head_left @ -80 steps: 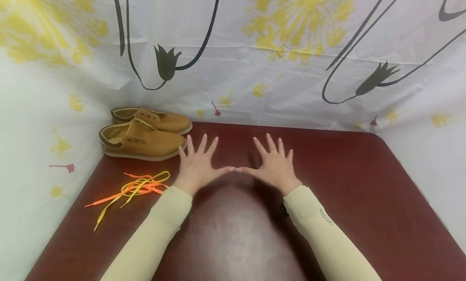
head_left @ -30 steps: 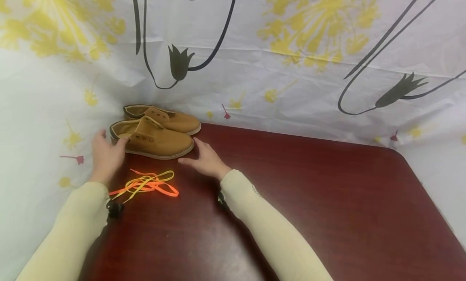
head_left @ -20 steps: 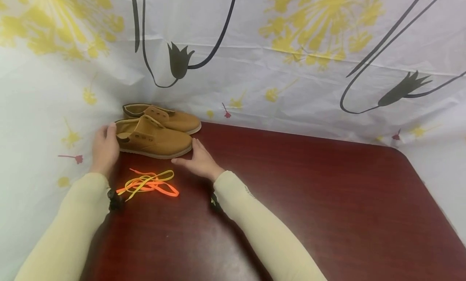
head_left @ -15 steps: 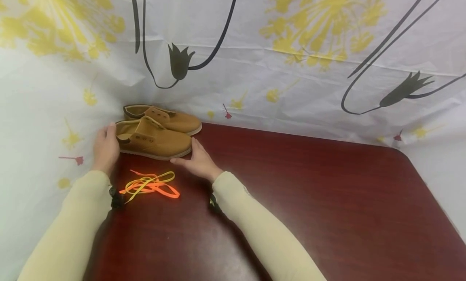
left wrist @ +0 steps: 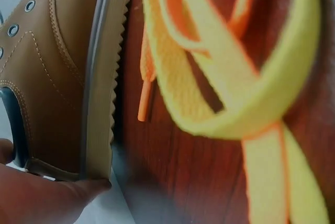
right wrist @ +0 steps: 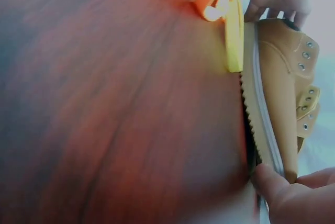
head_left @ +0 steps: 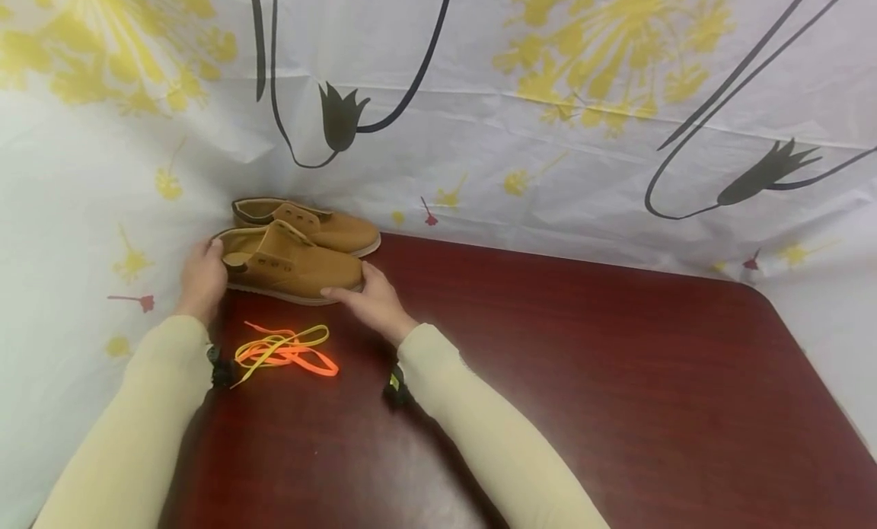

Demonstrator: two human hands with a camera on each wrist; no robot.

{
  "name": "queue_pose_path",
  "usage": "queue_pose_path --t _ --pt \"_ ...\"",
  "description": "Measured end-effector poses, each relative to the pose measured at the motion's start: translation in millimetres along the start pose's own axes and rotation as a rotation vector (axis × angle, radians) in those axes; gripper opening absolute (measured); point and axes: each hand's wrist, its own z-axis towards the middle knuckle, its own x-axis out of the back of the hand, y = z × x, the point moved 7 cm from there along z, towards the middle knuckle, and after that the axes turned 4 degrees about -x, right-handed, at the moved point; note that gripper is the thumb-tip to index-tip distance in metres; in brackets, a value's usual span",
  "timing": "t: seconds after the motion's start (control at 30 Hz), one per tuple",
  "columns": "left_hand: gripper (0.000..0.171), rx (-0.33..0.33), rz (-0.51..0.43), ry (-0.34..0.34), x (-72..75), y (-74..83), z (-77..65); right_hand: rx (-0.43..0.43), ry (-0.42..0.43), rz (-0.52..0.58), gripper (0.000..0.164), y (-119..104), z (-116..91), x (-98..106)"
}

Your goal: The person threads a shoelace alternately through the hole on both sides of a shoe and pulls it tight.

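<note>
A tan lace-up shoe, without laces, stands on the table with its toe to the right. My left hand holds it at the heel; in the left wrist view a finger reaches the sole's back edge. Around the toe lies my right hand, its thumb on the near side; the right wrist view shows that thumb against the sole. Between the forearms a loose tangle of orange and yellow shoelaces lies in front of the shoe.
Directly behind stands the matching shoe, partly hidden, close to the patterned white cloth that hangs at the back and sides. The dark red table stretches right to a rounded far corner.
Both hands, earlier spread mid-table with thumb tips together, have moved left to the near shoe. The left took the heel; the right thumb has since closed onto the toe.
</note>
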Motion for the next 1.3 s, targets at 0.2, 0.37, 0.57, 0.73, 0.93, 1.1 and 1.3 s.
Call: queue_pose_path --t 0.2,0.37,0.57,0.73,0.93,1.1,1.3 --pt "0.065 -0.049 0.021 -0.072 -16.4 15.4 -9.4 -0.062 0.037 0.037 0.074 6 -8 18" --pt "0.063 -0.089 0.032 -0.089 -31.0 43.6 -23.6 -0.121 0.062 0.014 0.093 16 -15 39" --pt "0.062 -0.082 0.011 -0.113 -56.3 66.6 -38.7 -0.178 0.085 0.012 0.103 31 -26 69" --pt "0.063 -0.081 0.0 -0.166 -78.4 79.2 -52.8 -0.248 0.079 0.047 0.099 40 -39 96" --pt "0.059 -0.197 0.018 -0.212 -109.0 98.6 -70.0 -0.301 0.08 0.041 0.097 51 -56 130" --pt "0.056 -0.236 -0.009 -0.258 -137.3 104.5 -82.2 -0.334 0.079 0.05 0.097 63 -72 156" --pt "0.053 -0.284 -0.052 -0.274 -159.3 112.2 -96.1 -0.344 0.086 0.121 0.095 70 -91 174"
